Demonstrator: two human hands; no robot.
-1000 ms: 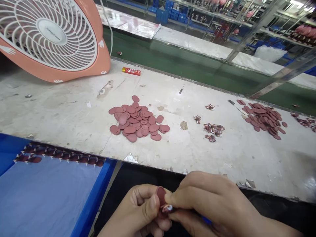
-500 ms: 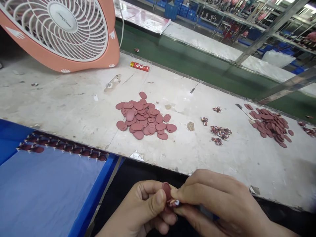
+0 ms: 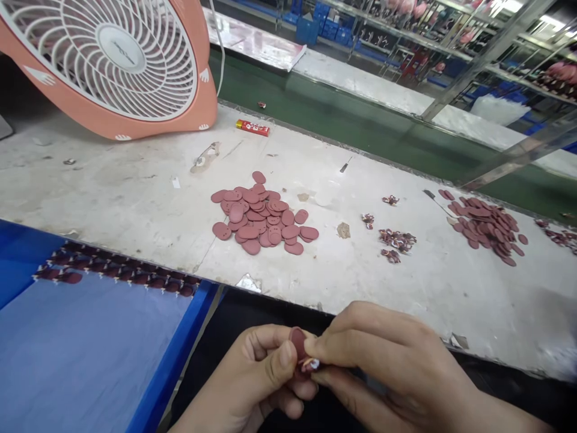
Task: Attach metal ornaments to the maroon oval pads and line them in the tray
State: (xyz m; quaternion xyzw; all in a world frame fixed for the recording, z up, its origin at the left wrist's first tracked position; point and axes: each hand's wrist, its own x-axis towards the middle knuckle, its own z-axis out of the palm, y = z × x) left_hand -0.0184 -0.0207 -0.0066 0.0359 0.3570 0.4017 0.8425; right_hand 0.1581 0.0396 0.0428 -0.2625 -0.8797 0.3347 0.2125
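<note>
Head camera, looking down past the bench's near edge at two bare hands:

1. Grip: the left hand (image 3: 265,370) and right hand (image 3: 383,361) are together, low in view, both clamped on one oval maroon piece (image 3: 298,343). It is held between thumbs and fingers, tilted up, off the bench and just beyond its near edge.
2. Held piece: smooth, matte, thin (rubber or foam, cannot tell). A crumpled white-and-red bit (image 3: 312,364) lies against its lower end, partly hidden by the right hand.
3. Worktop: the workbench (image 3: 112,180) has a scuffed, pale, chipped surface.
4. On it: a loose heap of flat oval maroon pads (image 3: 256,216), overlapping, some with small dimples; a second heap of pads (image 3: 484,228) further right; between them, clusters of small curled maroon-and-white pieces (image 3: 396,240).
5. Beside the hands: a blue-rimmed tray (image 3: 174,355) lined with smooth blue cloth, with a row of maroon pieces (image 3: 117,270) along its far edge.
6. Far side: a coral plastic fan (image 3: 198,102) with a white ribbed grille, a small red box (image 3: 252,127), and a green conveyor belt (image 3: 315,96).
</note>
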